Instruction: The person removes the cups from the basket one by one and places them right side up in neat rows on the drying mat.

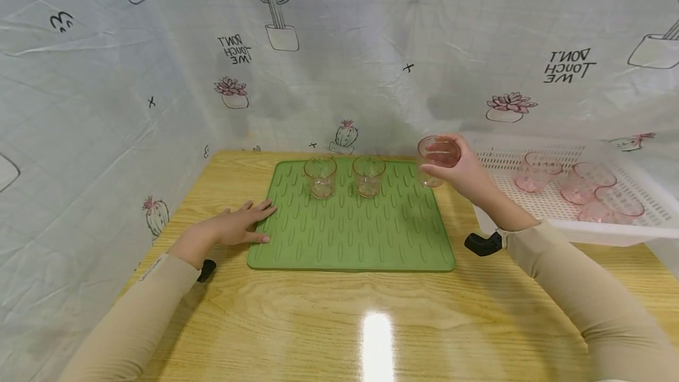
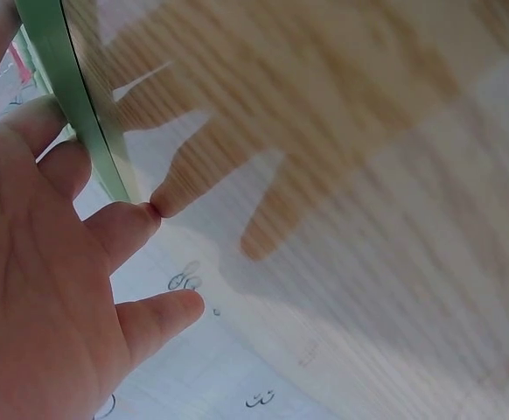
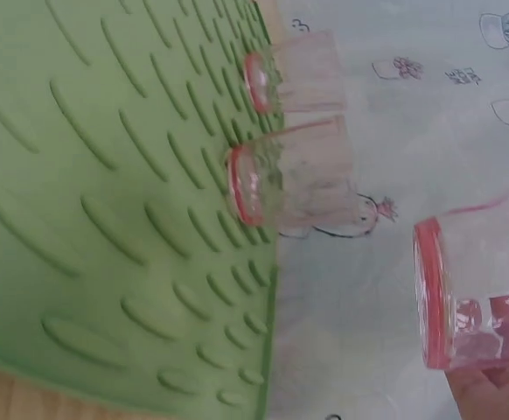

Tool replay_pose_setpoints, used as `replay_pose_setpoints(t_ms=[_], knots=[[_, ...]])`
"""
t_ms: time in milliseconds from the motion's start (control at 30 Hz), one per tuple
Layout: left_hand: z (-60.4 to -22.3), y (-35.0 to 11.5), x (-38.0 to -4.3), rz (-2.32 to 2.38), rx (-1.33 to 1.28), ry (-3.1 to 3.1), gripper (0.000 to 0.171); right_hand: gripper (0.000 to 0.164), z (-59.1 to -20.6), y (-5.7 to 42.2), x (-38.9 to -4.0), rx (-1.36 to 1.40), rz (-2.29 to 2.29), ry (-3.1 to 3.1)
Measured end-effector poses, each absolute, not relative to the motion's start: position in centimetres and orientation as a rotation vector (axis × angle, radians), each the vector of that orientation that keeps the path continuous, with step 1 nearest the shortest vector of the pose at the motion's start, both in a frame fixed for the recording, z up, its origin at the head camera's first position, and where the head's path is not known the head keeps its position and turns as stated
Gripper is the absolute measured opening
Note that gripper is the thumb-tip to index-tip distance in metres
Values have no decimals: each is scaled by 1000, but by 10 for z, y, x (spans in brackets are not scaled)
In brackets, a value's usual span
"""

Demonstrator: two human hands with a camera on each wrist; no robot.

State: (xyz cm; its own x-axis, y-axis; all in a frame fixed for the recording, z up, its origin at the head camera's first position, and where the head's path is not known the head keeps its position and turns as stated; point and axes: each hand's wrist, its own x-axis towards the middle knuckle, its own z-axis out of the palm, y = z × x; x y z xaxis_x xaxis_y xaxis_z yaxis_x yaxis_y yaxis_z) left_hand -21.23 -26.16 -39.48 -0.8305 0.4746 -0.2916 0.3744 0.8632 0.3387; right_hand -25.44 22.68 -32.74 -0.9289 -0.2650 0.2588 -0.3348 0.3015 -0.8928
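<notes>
My right hand [image 1: 467, 171] grips a clear, pink-tinted drinking glass [image 1: 430, 179], fingers and thumb around its side. It is held upright over the back right corner of a green ridged mat [image 1: 350, 240]; in the right wrist view the glass's base shows above the mat's surface. Two similar glasses, a left one [image 1: 320, 177] and a middle one [image 1: 369, 177], stand upright along the mat's back edge. On the mat's left edge rests my left hand [image 1: 237, 226], fingers spread, holding nothing. The left wrist view shows its fingertips [image 2: 141, 214] at the mat's rim.
A white perforated plastic basket [image 1: 573, 230] stands at the right, with several pink glasses inside, one of them a back glass [image 1: 537, 171]. The wooden table [image 1: 297, 323] carries the mat. A printed plastic curtain [image 1: 339, 63] hangs behind and at the left.
</notes>
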Motion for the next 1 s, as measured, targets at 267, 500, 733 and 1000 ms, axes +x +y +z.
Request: replay_pose_setpoints(t_ms=[267,500,733,1000], knots=[[-397,-262,-212,393,615,2661,87,72,-342,211,-262,465,1709,-2463],[-396,-263,-213,385,620,2666,88,79,-353,199,-266,409,1725,-2444],[-395,-263,-213,372,623,2665,87,79,-365,190,-271,346,1731,-2442],[-395,-262,-211,381,619,2664,87,81,-378,187,-281,334,1818,-2402]])
